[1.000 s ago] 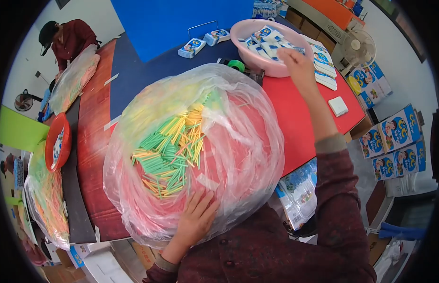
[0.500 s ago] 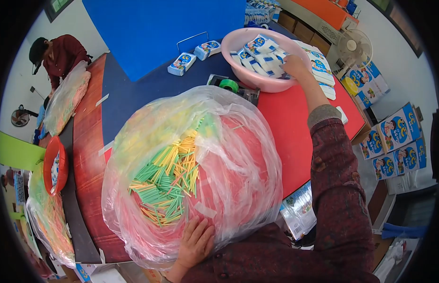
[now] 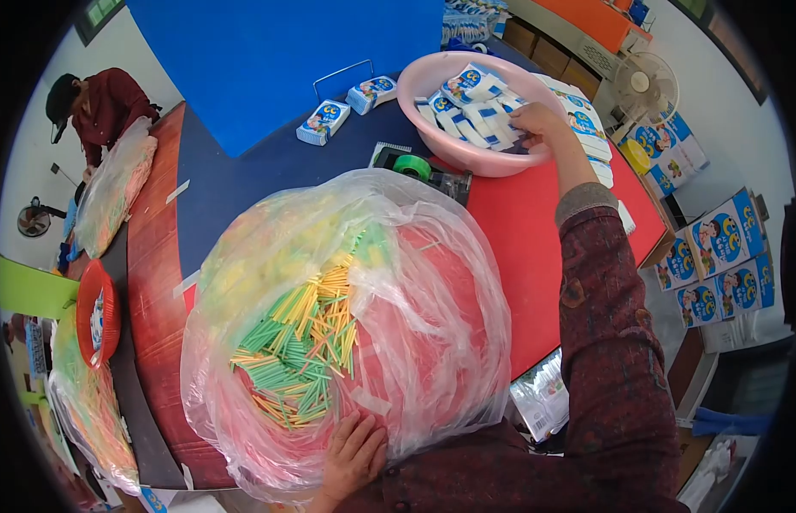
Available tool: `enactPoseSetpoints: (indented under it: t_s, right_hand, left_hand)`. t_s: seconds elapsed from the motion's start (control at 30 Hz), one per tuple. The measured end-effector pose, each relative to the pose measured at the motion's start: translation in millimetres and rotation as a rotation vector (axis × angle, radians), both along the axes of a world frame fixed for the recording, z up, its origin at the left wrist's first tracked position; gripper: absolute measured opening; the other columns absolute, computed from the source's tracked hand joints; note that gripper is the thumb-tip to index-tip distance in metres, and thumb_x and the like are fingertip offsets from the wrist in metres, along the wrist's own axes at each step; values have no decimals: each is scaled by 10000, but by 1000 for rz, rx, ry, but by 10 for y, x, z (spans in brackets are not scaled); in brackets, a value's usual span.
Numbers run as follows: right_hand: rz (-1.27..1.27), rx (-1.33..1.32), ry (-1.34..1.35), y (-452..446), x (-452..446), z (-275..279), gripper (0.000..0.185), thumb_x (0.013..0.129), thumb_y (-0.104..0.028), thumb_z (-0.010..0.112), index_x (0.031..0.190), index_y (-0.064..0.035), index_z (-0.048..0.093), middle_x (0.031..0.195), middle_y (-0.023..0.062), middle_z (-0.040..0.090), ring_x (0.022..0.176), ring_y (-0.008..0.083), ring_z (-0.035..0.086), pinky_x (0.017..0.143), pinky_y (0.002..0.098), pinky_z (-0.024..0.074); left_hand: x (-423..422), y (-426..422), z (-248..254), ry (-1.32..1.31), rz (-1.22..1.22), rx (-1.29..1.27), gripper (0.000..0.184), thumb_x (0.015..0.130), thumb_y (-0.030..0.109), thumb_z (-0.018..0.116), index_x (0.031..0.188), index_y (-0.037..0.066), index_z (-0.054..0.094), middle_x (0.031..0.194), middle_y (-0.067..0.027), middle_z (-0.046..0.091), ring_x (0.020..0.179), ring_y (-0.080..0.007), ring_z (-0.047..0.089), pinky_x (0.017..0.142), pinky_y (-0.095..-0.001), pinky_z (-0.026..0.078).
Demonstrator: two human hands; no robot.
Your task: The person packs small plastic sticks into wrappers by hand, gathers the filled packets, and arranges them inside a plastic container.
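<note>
A large clear plastic bag [image 3: 432,333] lies spread on the table, its mouth gaping over green, yellow and orange thin sticks [image 3: 300,350]. My left hand [image 3: 355,449] rests on the bag's near edge, fingers stretched out on the plastic. At the far right, a pink bowl [image 3: 449,150] holds many small white-and-blue packets [image 3: 479,115]. My right hand [image 3: 543,128] reaches over the bowl's right rim, fingers curled down among the packets. What lies between those fingertips is hidden.
A green tape roll in a dispenser [image 3: 412,167] stands between bag and bowl. Two packet stacks [image 3: 324,122] lie near a blue panel [image 3: 287,60]. Flat printed cards [image 3: 586,124] are right of the bowl. A red basket [image 3: 97,312] and another person [image 3: 107,107] are at left.
My right hand has shifted slightly right and down at the bowl, its fingers showing more. My left hand stays on the bag. The view has tilted a little.
</note>
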State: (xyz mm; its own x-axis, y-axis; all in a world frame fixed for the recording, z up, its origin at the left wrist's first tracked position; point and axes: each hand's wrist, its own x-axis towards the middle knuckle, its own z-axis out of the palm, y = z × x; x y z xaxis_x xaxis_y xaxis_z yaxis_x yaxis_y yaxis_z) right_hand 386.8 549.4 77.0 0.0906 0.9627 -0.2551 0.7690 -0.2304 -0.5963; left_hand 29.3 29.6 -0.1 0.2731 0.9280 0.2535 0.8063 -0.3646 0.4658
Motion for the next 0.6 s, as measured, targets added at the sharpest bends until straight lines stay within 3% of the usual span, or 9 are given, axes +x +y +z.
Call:
enactPoseSetpoints:
  t_s: [0.17,0.3,0.5,0.6]
  right_hand:
    - [-13,15,147,-82,-69,52,265,824,-164,608,995,38,630,957,114,632,732,259,656,575,340,583]
    - [-47,-12,222,63,21,-72,284,820,-150,605,1008,62,617,993,131,626,735,275,659,582,343,589]
    - [-50,51,135,46,-35,-59,281,798,-128,578,976,85,619,981,168,636,706,315,670,543,350,581]
    - [57,58,-90,21,-93,-28,262,768,-113,550,910,90,635,906,192,646,651,326,668,510,357,566]
  left_hand:
    - [-6,7,-25,3,-4,7,277,727,103,694,1000,92,648,1158,-80,591,1157,-315,516,949,-447,439]
    - [-18,-1,-47,7,-5,12,279,727,107,695,1001,98,644,1153,-76,593,1155,-312,521,945,-448,441]
    - [-12,1,-32,15,5,9,274,721,109,698,990,102,651,1152,-72,596,1155,-304,524,943,-447,443]
    - [-5,8,-27,16,9,19,272,715,105,700,984,103,657,1147,-69,599,1155,-301,525,942,-446,445]
